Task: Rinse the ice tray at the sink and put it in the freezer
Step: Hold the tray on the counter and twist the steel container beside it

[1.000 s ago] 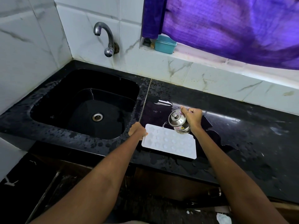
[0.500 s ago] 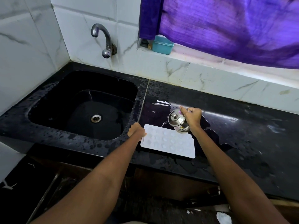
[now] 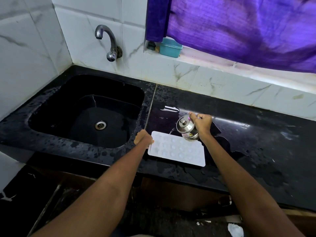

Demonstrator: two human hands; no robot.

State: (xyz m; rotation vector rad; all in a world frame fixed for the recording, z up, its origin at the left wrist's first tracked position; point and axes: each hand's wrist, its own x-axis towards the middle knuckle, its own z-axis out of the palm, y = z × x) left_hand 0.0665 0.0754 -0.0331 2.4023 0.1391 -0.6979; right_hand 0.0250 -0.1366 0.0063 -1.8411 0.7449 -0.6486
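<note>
A white ice tray [image 3: 177, 150] with several round pockets lies flat on the wet black counter [image 3: 256, 142], just right of the sink [image 3: 89, 110]. My left hand [image 3: 143, 138] grips the tray's left edge. My right hand [image 3: 202, 123] holds a small lidded steel kettle [image 3: 186, 127] tilted over the tray's far edge. A thin stream of water runs from its spout onto the tray.
A chrome tap [image 3: 109, 43] sticks out of the tiled wall above the black sink. A teal plastic box [image 3: 171, 47] sits on the window ledge under a purple curtain [image 3: 239, 28]. Puddles spread over the counter around the tray.
Both hands, the kettle and the tray keep their places while the pouring continues. The camera has shifted slightly.
</note>
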